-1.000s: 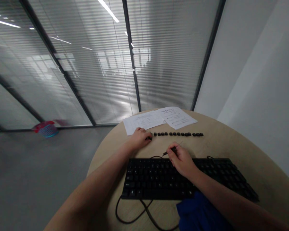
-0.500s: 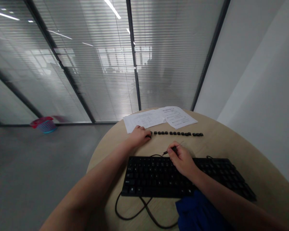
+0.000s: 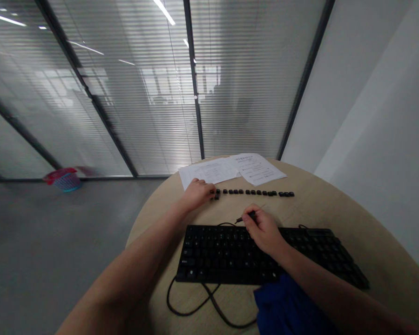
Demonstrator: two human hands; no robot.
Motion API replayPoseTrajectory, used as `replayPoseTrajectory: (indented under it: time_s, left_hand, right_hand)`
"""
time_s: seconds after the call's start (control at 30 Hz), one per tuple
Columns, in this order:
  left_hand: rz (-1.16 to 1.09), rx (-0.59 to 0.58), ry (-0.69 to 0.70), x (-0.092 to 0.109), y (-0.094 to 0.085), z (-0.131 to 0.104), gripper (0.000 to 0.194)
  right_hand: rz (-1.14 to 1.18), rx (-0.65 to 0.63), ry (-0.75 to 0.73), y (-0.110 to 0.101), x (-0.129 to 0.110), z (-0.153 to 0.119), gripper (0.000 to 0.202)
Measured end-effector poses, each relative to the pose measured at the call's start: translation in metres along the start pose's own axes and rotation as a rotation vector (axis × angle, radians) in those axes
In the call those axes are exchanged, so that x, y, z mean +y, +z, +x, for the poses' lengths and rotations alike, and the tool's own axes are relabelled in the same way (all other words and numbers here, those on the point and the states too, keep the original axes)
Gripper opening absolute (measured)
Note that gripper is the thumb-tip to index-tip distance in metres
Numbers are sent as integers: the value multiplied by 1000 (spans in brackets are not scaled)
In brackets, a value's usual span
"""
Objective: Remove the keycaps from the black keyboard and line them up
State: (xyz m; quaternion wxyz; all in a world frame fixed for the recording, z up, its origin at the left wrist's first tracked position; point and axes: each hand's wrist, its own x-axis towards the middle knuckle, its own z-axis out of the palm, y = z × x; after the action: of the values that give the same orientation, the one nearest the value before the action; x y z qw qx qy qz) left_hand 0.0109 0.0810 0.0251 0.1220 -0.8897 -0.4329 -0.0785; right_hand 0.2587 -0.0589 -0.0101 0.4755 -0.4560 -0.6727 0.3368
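A line of several small black keycaps (image 3: pixel 253 192) lies across the round wooden table. At its left end my left hand (image 3: pixel 197 193) rests on the tabletop, fingers bent together and touching a keycap (image 3: pixel 217 197) just in front of the row; the fingertips partly hide what is under them. Over the rear edge of a black keyboard (image 3: pixel 223 255), my right hand (image 3: pixel 261 229) is closed around a small dark tool (image 3: pixel 239 219) with a thin tip pointing left. A fine wire-like line shows above the knuckles. Its handle is mostly covered by the fingers.
Two printed paper sheets (image 3: pixel 261 169) lie behind the row. A black cable (image 3: pixel 181 314) loops in front of the keyboard, beside blue cloth (image 3: pixel 279 307) near my right forearm. A glass partition with blinds stands beyond the table, and a red-and-blue basket (image 3: pixel 67 180) sits on the floor.
My left hand has shifted slightly left and back, uncovering keycaps at the row's left end. The right hand keeps its place with the tool.
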Motion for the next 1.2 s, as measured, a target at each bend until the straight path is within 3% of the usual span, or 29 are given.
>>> replayPoseTrajectory:
  time_s: [0.17, 0.27, 0.33, 0.43, 0.5, 0.6, 0.7, 0.8, 1.0, 1.2]
  left_hand:
    - [-66, 197, -284, -20, -13, -11, 20]
    - [-131, 252, -369, -23, -27, -19, 25]
    - [-195, 190, -324, -15, -37, -23, 25]
    - [-320, -57, -90, 13, -46, -26, 26]
    - [-309, -174, -11, 41, -43, -26, 34]
    - [-286, -258, 38, 80, -31, -27, 42]
    - [-275, -310, 58, 101, -20, -27, 45]
    - [-276, -295, 88, 103, -14, -25, 45]
    - [-310, -304, 109, 96, -9, -22, 42]
    - [-422, -315, 75, 91, -5, -18, 37]
  right_hand:
    - [6, -1, -4, 0, 2, -1, 24]
    - [13, 3, 13, 0, 2, 0, 25]
    - [23, 6, 25, 0, 4, 0, 27]
    - [46, 20, 49, 0, 7, 1, 30]
    - [63, 27, 73, 1, 9, 1, 32]
    - [83, 26, 88, 0, 9, 1, 34]
    - [124, 29, 98, -2, 2, 2, 39]
    - [182, -19, 136, -4, -10, 4, 43]
    - [81, -314, 148, 6, -28, 0, 29]
    - [2, -336, 65, 12, -24, -5, 17]
